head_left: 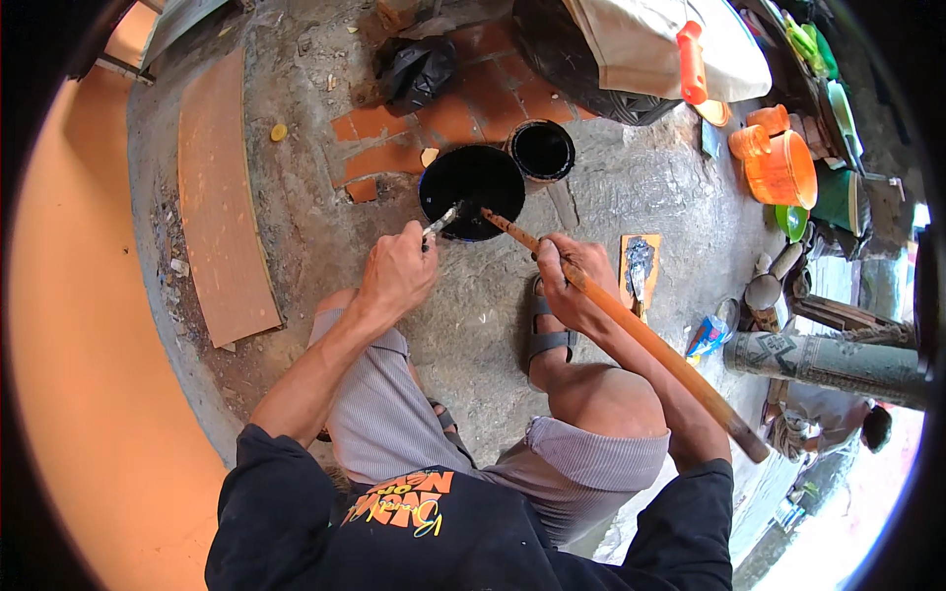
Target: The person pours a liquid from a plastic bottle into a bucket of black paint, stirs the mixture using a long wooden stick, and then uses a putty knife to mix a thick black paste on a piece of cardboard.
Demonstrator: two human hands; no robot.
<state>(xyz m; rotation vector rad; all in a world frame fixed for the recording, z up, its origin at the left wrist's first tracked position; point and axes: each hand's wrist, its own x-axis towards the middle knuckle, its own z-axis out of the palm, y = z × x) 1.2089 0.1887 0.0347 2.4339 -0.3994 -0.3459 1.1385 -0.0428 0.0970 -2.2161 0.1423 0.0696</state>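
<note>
A wide bucket with a black inside stands on the concrete in front of me. My left hand is closed around a small metal tool, perhaps a scraper, its smeared blade over the bucket's near left part. My right hand grips a long wooden stick, held at a slant. The stick's far tip is inside the bucket's outline, close to the blade; whether they touch I cannot tell. Dark smears mark my right fingers. Just behind the bucket, to the right, sits a smaller black container.
An orange board with grey paste and a putty knife lies right of my right hand. A brown panel lies left. Farther off are a black plastic bag, an orange bucket and another person at right.
</note>
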